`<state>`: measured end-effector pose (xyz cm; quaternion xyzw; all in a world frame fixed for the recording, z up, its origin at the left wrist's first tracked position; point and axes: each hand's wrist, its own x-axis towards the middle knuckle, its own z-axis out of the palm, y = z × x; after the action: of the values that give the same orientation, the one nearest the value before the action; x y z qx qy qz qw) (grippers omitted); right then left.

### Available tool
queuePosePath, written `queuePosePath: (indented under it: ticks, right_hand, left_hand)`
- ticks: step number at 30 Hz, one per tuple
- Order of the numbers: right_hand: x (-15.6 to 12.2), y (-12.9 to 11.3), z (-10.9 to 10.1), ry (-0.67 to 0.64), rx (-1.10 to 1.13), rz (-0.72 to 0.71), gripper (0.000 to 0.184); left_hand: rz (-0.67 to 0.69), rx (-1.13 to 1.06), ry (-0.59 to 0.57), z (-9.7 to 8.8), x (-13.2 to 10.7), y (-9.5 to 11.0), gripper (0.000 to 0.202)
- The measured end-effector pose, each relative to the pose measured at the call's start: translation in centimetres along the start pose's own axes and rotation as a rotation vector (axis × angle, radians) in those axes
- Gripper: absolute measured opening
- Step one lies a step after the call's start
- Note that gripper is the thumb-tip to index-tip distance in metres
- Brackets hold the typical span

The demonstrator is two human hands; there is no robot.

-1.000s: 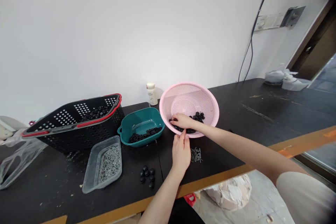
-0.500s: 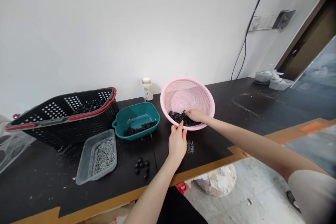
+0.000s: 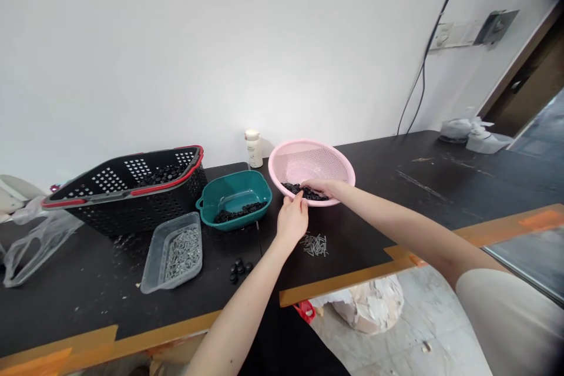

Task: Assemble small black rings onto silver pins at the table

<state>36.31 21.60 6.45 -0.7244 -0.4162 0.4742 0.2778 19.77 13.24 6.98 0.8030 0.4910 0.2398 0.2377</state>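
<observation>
A pink mesh colander stands on the dark table, with small round black pieces gathered along its near side. My left hand grips its near rim from the front. Inside the colander, my right hand reaches down among the black pieces; its fingertips are partly hidden, so I cannot tell whether they hold any. A small pile of silver nail-like pins lies on the table just in front of the colander. To the left, several black pieces lie loose near my left forearm.
A teal basin of small black parts stands left of the colander. Beside it are a clear plastic tub of silver pins and a black basket with red-trimmed handles. A white bottle stands against the wall. Orange-brown tape edges the table.
The colander has tipped back from facing me to a flatter position, and my right hand is still inside it. More of the pin pile shows now. The view has shifted slightly.
</observation>
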Motion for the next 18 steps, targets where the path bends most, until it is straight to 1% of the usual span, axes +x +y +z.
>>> queuePosePath:
  ticks: [3,5,12,18]
  right_hand:
    - [0.1,-0.8,0.4,-0.06,0.012,0.064,0.029]
    - [0.0,-1.1,0.6,-0.086,0.024,0.08,0.029]
    - [-0.4,-1.6,0.4,-0.068,0.043,0.065,0.027]
    - [-0.1,-2.2,0.1,-0.11,0.083,0.049,0.029]
  left_hand:
    - [-0.008,0.026,-0.001,-0.2,0.0,0.1,0.047]
    - [-0.009,0.038,-0.002,-0.1,-0.1,0.0,0.048]
    - [-0.015,0.074,0.011,0.2,0.2,0.0,0.052]
    - [-0.013,0.083,0.028,0.1,1.2,0.1,0.048]
